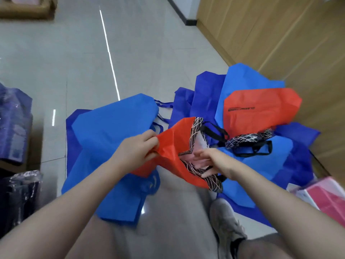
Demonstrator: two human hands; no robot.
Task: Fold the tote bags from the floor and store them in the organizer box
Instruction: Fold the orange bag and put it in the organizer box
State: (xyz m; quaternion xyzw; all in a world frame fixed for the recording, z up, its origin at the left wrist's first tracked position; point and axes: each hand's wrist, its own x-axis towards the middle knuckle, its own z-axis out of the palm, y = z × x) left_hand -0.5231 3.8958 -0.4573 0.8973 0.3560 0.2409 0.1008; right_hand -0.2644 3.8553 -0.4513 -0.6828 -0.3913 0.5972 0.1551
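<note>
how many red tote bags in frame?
2. One red bag is in the person's hands, left hand gripping its edge. The other red bag lies on the blue pile by the wooden wall. More may be buried.

Black print line on far red tote bag [261,111], too blurred to read; no other txt.

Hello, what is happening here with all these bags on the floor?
A person is working on a red tote bag. The left hand pinches its edge, while the right hand reaches into its patterned opening with straight fingers. More blue bags and another red bag lie unfolded on the floor.
</note>
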